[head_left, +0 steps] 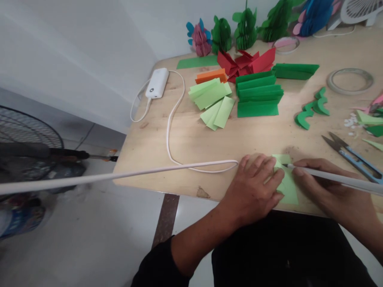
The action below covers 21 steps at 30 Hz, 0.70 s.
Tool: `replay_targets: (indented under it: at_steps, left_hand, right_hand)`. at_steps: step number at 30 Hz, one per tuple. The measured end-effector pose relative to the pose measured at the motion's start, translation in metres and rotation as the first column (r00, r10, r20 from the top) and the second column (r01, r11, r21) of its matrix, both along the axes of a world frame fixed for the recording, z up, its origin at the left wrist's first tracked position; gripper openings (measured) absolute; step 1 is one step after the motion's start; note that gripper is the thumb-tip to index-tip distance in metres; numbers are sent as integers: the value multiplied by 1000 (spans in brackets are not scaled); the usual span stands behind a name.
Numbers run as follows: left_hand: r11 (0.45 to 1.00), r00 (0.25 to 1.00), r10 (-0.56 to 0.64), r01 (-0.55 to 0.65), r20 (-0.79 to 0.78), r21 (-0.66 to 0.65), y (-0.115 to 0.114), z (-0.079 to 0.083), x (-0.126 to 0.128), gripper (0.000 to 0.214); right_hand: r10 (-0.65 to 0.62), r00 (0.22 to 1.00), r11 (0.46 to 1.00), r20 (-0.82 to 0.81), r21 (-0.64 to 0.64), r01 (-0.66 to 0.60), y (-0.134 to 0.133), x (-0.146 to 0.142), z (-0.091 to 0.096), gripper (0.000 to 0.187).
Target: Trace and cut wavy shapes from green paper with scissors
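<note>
One light-green paper sheet (289,193) lies at the table (152,155)'s near edge, under the left hand (254,189)'s slightly spread fingers; the right hand (335,191) pinches a white pen (329,174), tip at the paper. Blue-handled snips (351,160) lie rightward, folded green strips (259,108) beyond.

Left hand (253,190) lies palm down — right hand (333,196) curls, pinching.

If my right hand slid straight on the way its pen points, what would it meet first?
Most likely your left hand, whose fingers lie on the light green paper just past the tip of the white pen. Depth is unclear, so it might pass above them.
</note>
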<state>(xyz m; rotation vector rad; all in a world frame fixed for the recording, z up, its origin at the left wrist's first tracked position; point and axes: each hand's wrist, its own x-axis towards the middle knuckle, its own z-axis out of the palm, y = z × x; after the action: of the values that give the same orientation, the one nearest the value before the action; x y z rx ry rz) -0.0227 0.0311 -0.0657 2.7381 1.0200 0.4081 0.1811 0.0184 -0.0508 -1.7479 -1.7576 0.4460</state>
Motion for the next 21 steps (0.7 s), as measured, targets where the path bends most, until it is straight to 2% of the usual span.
replay_targets:
  at_steps: [9,21]
  left_hand:
    - [1000,1000,-2,2,5,-2,0,1,0,43]
    - [1000,1000,-12,11,11,21,1,-3,0,44]
  right_hand:
    - [-29,999,999,-25,-33,28,-6,1,3,26]
    - [-30,999,999,19,-13,31,-14,2,2,25]
